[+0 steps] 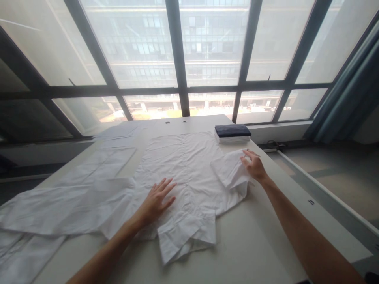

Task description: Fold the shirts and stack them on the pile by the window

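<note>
A white shirt (204, 173) lies spread on the table, its collar (182, 236) towards me and a line of buttons or gathers running down its middle. My left hand (156, 201) rests flat on the shirt, left of that line, fingers spread. At the right side, my right hand (254, 165) pinches the edge of the short sleeve (229, 167), between thumb and fingers. That sleeve is partly raised and turned in over the shirt. The other sleeve (74, 205) appears to stretch out leftwards, though overlapping cloth makes its edges hard to separate.
Further white garments (94, 167) lie flat on the left of the white table (245, 244). A folded dark blue garment (232, 130) tops a stack of folded white cloth (233, 139) near the right edge. Large windows (210, 43) stand behind; a blue-grey curtain (346, 86) hangs at right.
</note>
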`<state>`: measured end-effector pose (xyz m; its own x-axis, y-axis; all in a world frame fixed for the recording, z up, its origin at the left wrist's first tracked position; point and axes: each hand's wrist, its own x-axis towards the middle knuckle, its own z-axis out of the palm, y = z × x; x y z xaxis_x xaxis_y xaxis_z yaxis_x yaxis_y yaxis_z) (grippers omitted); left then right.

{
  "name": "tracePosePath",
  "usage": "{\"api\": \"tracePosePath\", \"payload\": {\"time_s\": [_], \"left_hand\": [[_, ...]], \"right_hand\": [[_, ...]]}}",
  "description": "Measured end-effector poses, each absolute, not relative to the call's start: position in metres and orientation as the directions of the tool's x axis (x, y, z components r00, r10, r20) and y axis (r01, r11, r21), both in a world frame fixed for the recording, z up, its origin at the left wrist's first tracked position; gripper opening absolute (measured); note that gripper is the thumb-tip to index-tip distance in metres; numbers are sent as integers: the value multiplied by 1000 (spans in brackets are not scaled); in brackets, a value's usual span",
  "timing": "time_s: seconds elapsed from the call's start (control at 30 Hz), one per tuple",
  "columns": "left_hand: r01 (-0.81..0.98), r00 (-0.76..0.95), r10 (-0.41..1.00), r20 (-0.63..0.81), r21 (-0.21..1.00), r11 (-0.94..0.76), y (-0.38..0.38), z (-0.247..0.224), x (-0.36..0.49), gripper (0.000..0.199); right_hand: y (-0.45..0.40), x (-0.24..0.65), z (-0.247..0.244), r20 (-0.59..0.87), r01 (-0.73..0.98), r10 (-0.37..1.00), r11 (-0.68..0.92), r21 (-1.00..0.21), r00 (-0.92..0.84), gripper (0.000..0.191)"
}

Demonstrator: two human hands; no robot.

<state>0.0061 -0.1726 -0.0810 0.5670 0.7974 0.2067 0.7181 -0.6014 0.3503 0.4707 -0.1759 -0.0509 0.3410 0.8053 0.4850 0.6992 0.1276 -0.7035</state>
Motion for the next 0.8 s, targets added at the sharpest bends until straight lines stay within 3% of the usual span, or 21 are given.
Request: {"api": "tracePosePath", "payload": {"time_s": [0.1, 0.23, 0.37, 0.5, 0.63, 0.8], "left_hand": [[550, 484, 832, 273, 644, -531, -177, -59, 26, 51], [143, 383, 912, 146, 966, -215, -181, -38, 63, 53], [-228, 349, 937, -7, 969, 92, -182, -40, 83, 68], [-262, 282, 944, -174, 932, 250, -184, -47, 80, 79], [-211, 259, 955, -147, 956, 205, -189, -48, 77, 74], [-64, 211, 963, -169, 980, 186, -188, -44, 71, 101]], "right_hand": [[-188, 439, -36, 662, 737, 729, 350, -578, 174, 56], [-212, 373, -35, 669, 727, 737, 511, -458, -97, 62], [-236, 320, -46, 499, 682, 734, 652, -331, -461, 63], [-246, 306, -53, 382, 564, 659, 752, -342, -648, 46], [-242, 314, -52, 482, 499, 641, 768, -402, -597, 41], [-228, 342, -42, 708, 559, 654, 703, -439, -266, 36]]}}
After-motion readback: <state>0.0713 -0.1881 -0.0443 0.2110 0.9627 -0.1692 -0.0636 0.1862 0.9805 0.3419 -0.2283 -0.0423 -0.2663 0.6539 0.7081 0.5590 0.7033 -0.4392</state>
